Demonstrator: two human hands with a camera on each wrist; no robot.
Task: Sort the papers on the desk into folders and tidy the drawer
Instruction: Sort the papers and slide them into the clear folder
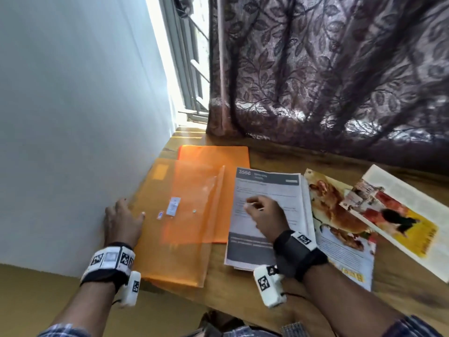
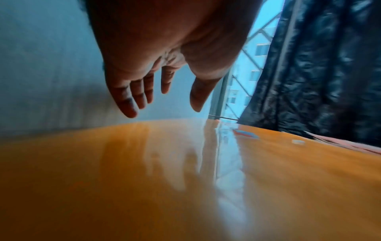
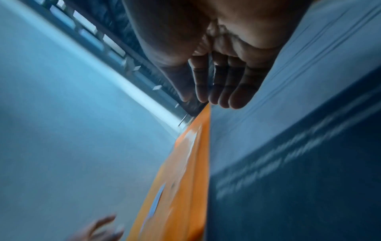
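Note:
A translucent orange snap folder (image 1: 184, 215) lies at the desk's left, partly over a second orange folder (image 1: 213, 154). My left hand (image 1: 126, 211) rests at its left edge by the wall. In the left wrist view that left hand (image 2: 163, 110) has its fingers straight just above the orange folder (image 2: 185, 179). Right of the folders lies a stack of printed papers (image 1: 267, 188) with a grey header. My right hand (image 1: 252, 206) hovers over the stack and holds nothing. The right wrist view shows the right hand (image 3: 210, 99) with fingers extended and together over the paper (image 3: 288, 146).
Two colour magazines lie at the right, one with a dog picture (image 1: 340, 215), the other (image 1: 401, 215) overlapping it. A dark leaf-patterned curtain (image 1: 315, 69) hangs over the desk's (image 1: 243, 288) back edge. A white wall (image 1: 73, 117) bounds the left, beside a window (image 1: 189, 69).

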